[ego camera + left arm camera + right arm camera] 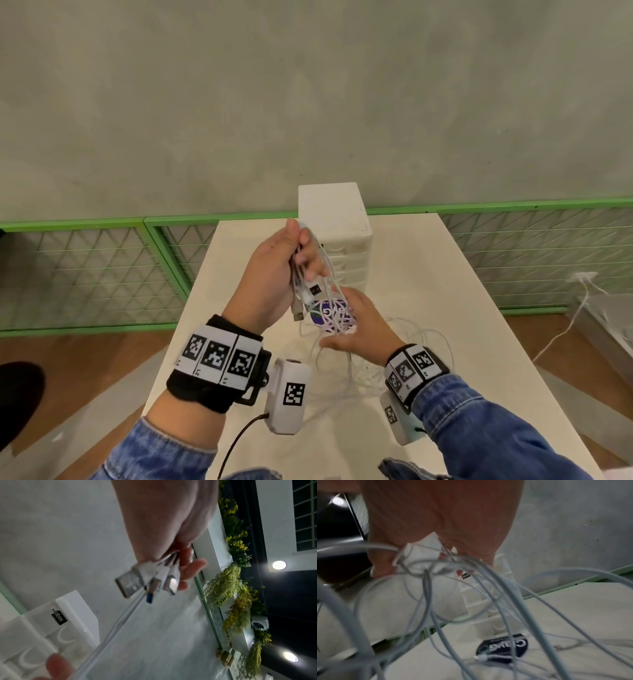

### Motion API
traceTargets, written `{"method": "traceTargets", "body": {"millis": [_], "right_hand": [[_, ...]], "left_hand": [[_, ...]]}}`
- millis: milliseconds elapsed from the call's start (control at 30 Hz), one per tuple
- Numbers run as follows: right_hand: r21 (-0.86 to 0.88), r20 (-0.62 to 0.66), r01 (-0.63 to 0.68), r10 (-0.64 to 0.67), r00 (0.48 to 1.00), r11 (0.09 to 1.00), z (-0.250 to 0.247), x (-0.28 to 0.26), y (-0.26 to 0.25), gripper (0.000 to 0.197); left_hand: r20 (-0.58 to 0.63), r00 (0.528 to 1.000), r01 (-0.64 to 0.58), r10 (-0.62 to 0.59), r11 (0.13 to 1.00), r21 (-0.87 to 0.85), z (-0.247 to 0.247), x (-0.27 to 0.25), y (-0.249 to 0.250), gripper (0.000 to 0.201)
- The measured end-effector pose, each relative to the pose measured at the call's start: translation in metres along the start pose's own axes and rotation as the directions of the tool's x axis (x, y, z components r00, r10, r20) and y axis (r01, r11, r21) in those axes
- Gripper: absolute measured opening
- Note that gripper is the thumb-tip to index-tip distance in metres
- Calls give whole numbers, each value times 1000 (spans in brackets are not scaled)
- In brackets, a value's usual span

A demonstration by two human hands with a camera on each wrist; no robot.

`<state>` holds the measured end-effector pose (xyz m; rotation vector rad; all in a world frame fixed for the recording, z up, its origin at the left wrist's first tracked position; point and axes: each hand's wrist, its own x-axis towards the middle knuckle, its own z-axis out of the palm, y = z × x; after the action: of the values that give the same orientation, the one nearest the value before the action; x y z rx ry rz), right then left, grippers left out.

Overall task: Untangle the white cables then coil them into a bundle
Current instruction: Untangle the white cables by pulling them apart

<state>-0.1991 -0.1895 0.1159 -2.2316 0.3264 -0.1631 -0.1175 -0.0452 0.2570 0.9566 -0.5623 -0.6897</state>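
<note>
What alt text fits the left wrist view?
The left hand grips a cluster of USB plugs on white cables that trail down toward a white drawer unit, with a grey wall behind.

Left hand (164,524) gripping three cable plugs (147,581), fingers curling round them. Plugs poking out below hand: wide silver one, blue-tipped one, small silver one. White cables (120,623) running down from plugs toward lower left, blurry. Fingertip (58,666) showing at bottom left, touching cables. White drawer box (72,615) standing behind, wearing black label. Yellow-green plants (235,601) hanging at right. Round lights (279,565) glowing.
</note>
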Motion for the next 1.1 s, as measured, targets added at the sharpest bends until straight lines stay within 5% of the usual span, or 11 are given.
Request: {"method": "traceTargets", "body": {"millis": [67,167,267,367,467,600,733,833,967,1100], "right_hand": [[51,-98,-40,45,994,998,-3,-6,7,95],[142,-310,-6,50,950,990,-9,-9,16,38],[276,-204,-38,97,974,960,-18,-8,13,10],[356,-196,-34,110,974,934,-25,-6,3,12],[486,-224,9,115,968,874,-33,-6,-11,17],[579,-222,68,77,972,812,-39,-4,-28,17],[577,-215,91,44,976,812,-39,-5,-33,17],[595,-177,99,10,984,797,-40,-7,-33,18],[553,-157,121,-39,987,825,-42,-6,-30,18],[494,-199,143,-48,979,858,-46,-6,-27,19]], "left_hand": [[-81,997,-21,18,999,-35,-4,2,4,34],[-157,986,-58,54,998,-24,-13,3,9,36],[-182,982,-42,46,999,22,-18,6,10,38],[-245,968,20,46,965,260,-23,8,5,36],[-305,950,121,68,819,561,-29,6,-8,37],[-280,954,186,110,515,837,-25,1,-29,47],[-284,950,203,127,441,874,-25,2,-42,61],[-271,953,186,134,447,875,-26,3,-45,60],[-231,965,113,127,591,799,-21,8,-47,36],[-216,962,47,167,678,734,-19,9,-45,45]]}}
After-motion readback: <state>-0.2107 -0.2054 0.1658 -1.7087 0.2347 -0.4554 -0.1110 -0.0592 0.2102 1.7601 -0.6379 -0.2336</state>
